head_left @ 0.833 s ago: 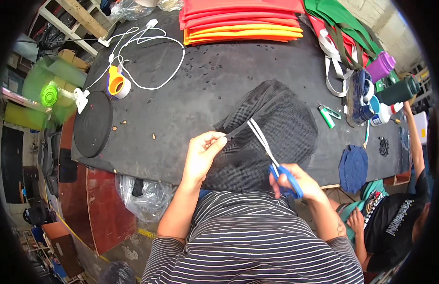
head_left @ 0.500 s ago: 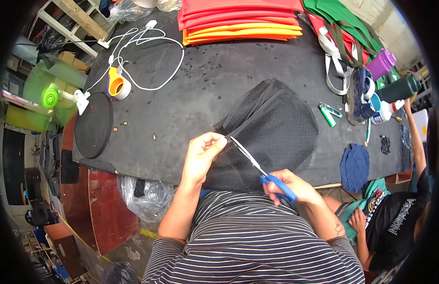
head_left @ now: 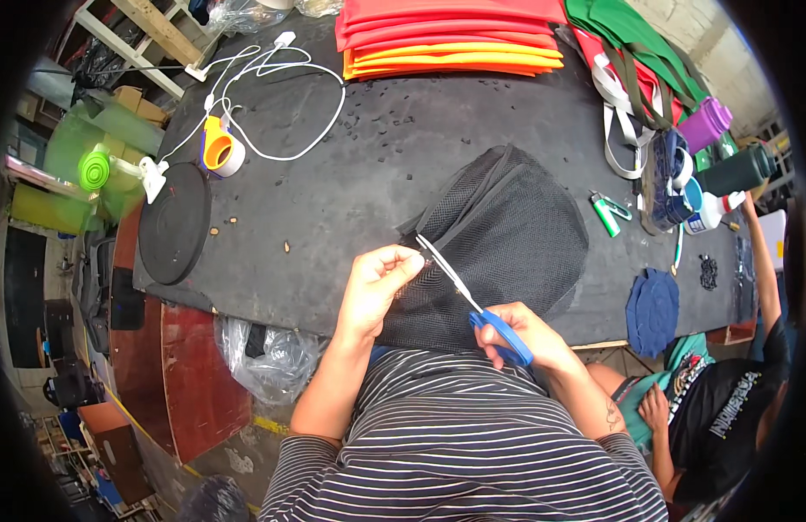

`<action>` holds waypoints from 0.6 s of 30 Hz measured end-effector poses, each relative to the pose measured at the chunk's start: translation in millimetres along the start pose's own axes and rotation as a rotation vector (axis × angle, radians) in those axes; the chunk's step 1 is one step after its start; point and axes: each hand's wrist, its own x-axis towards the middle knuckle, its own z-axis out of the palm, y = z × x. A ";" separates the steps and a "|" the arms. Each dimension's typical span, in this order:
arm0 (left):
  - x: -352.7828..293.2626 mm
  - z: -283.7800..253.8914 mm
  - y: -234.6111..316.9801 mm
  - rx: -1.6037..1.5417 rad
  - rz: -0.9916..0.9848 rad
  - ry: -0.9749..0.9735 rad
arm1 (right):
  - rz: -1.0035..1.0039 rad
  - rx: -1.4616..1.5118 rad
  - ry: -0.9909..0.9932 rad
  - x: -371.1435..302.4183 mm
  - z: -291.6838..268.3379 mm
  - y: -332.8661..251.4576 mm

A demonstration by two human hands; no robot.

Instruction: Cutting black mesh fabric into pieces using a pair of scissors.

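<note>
A black mesh fabric piece (head_left: 525, 222) lies bunched at the table's near edge, its lower part against my striped shirt. My left hand (head_left: 374, 283) pinches the fabric's left edge between thumb and fingertips. Blue-handled scissors (head_left: 500, 335) are in my right hand (head_left: 529, 335), fingers through the loops. Their blades point up and left, slightly parted, with the tips at the mesh edge just beside my left fingertips. Whether the blades have a thread or cloth between them is too small to tell.
Red and orange folded fabric (head_left: 451, 39) is stacked at the back. A tape dispenser (head_left: 220, 152), white cable (head_left: 342, 96), black disc (head_left: 174, 224) and small green fan (head_left: 94, 170) are leftward. Right are a green lighter (head_left: 606, 217), navy cloth (head_left: 653, 311), bottles and a seated person (head_left: 725, 404).
The scissors and my right hand have shifted slightly left and up, bringing the blade tips further along the mesh edge. My left hand keeps its pinch, moved a little right.
</note>
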 end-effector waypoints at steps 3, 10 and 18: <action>-0.5 -1.3 0.8 -0.009 -0.010 -0.002 | 0.017 -0.015 0.017 0.3 0.4 0.3; -1.3 -3.2 -0.4 0.017 0.002 0.013 | -0.016 -0.049 0.036 -1.0 2.0 0.9; -3.3 0.1 5.1 0.041 0.049 0.026 | 0.021 -0.106 -0.058 -2.3 -3.9 -2.8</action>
